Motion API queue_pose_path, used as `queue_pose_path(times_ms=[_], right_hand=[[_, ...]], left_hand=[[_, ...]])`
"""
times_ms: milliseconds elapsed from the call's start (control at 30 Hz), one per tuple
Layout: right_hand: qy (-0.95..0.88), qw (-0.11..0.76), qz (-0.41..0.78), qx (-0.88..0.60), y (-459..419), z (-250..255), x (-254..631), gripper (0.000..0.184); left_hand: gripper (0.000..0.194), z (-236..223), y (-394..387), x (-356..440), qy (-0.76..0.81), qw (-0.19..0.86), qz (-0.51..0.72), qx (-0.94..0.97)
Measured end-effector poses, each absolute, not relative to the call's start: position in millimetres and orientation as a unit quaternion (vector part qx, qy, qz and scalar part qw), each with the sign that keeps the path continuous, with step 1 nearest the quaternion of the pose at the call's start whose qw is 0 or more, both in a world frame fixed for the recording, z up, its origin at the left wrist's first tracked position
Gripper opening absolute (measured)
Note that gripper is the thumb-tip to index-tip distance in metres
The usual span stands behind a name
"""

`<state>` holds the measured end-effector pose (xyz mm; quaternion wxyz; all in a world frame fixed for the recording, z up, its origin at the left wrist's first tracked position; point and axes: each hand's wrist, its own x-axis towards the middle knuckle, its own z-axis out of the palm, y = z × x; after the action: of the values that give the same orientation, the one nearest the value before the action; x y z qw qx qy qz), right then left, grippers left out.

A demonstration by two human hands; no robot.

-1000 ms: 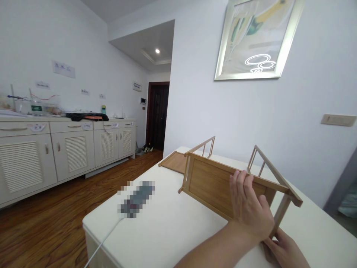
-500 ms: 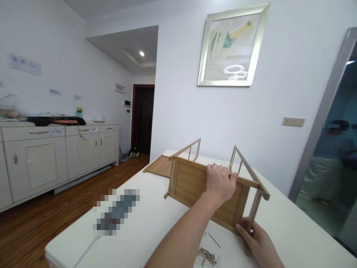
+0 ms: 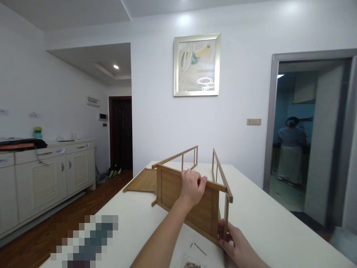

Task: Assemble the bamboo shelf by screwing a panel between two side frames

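A partly assembled wooden rack (image 3: 171,186) stands tilted on the white table, its panel facing me and two slatted side frames stretching toward the wall. My left hand (image 3: 192,186) is closed over the panel's upper edge, thumb toward the right. Low at the right, my right hand (image 3: 235,240) wraps around the upright of the side frame (image 3: 225,214), by the panel's lower corner. A hex key (image 3: 198,248) lies on the table below the panel. Beside it is a clear bag of screws (image 3: 192,264), cut off by the bottom of the view.
A separate wooden panel (image 3: 141,180) lies flat behind the rack at left. A blurred-out object (image 3: 93,238) rests on the white table (image 3: 259,223) at front left. White cabinets (image 3: 52,175) line the left wall. A person (image 3: 291,149) stands beyond the doorway at right.
My view has turned right and lifted, so the rack and hands appear farther left. Both hands keep their hold on the rack.
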<state>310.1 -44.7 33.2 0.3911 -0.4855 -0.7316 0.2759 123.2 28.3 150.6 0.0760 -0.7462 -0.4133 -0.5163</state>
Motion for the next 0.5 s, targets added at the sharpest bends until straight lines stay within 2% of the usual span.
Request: queue_pose_path(times_ms=[200, 500], right_hand=[[-0.743, 0.376, 0.278, -0.479, -51, 33, 301, 0.019], [-0.740, 0.399, 0.288, -0.458, -48, 31, 302, 0.013]], left_hand=[[0.037, 151, 40, 110, -0.386, 0.046, -0.517, -0.762], [0.038, 154, 52, 109, -0.386, 0.006, -0.515, -0.765]])
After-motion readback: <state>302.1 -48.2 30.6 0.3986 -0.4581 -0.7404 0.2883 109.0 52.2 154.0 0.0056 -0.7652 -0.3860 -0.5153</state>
